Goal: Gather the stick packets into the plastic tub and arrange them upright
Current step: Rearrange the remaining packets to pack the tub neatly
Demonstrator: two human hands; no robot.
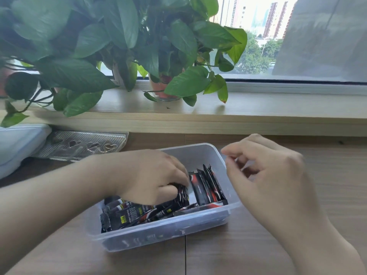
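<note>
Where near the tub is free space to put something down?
Free: the table right of the plastic tub, the strip before the tub, and the windowsill right of the plants. Crowded: inside the tub with stick packets, and by the clear tray at left.

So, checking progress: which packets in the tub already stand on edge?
The row of packets at the plastic tub's right end, leaning together; the front-left pile lies flat, and the left hand grips another bunch.
</note>
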